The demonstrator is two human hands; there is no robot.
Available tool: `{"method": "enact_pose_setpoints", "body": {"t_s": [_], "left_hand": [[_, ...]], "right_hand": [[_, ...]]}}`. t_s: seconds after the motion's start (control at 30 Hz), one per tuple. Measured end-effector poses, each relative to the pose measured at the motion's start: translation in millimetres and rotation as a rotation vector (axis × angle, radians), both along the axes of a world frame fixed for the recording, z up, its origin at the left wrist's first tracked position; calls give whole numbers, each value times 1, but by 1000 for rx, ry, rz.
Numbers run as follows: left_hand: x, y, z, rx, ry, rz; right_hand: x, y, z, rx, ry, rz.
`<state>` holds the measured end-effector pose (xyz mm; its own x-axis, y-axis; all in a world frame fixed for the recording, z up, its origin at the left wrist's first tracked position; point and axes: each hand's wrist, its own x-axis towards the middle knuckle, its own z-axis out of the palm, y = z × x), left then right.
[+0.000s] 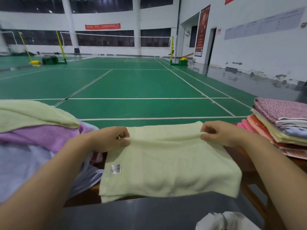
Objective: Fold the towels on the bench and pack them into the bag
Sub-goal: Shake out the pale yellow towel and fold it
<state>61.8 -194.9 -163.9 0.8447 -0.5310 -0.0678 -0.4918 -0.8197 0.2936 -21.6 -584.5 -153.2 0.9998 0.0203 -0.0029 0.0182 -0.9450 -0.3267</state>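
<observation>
A pale green towel (167, 163) lies partly folded on the wooden bench (249, 166) in front of me, a small label showing near its left edge. My left hand (111, 138) pinches a raised fold of it on the left. My right hand (217, 133) pinches the same fold on the right. A white bag (222, 220) shows at the bottom right, only partly in view.
A heap of unfolded towels (33, 138), pale green, purple and light blue, lies at the left. A stack of folded towels (282, 123) sits at the right end of the bench. Beyond the bench stretches a green badminton court (132, 83) with nets.
</observation>
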Motion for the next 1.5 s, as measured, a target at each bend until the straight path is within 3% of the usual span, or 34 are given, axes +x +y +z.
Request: {"method": "enact_pose_setpoints", "body": {"t_s": [0.33,0.47,0.6,0.73,0.9,0.97,1.03,1.1,1.17,1.2,1.3,1.4,1.5], "left_hand": [[-1,11,9,-404,-18,110],[-1,10,16,-598,-33,160],[1,5,23,-688,-163,196],[1,3,26,-922,-211,217],[-5,4,47,-964,-437,109],[-7,10,54,-865,-419,71],[-11,16,60,-651,-254,-9],[-18,19,60,-327,-14,-97],[-25,16,55,-26,179,-112],[-27,12,52,49,247,-103],[-28,-2,45,-1,204,-65],[-26,-23,29,-217,-11,-18],[-30,-50,-1,-327,-90,-39]], "right_hand": [[-1,-11,0,174,-191,-194],[-3,-7,3,592,-180,-295],[0,3,9,961,-178,-262],[4,10,15,988,-350,-192],[8,2,24,1033,-497,-72],[0,3,30,963,-475,-80],[-14,0,35,694,-378,-147],[-24,-7,35,406,-87,-207],[-28,-7,33,289,207,-223],[-26,-7,32,276,258,-245],[-16,-4,26,315,173,-397],[-7,2,17,130,122,-541],[2,11,2,-14,91,-560]]}}
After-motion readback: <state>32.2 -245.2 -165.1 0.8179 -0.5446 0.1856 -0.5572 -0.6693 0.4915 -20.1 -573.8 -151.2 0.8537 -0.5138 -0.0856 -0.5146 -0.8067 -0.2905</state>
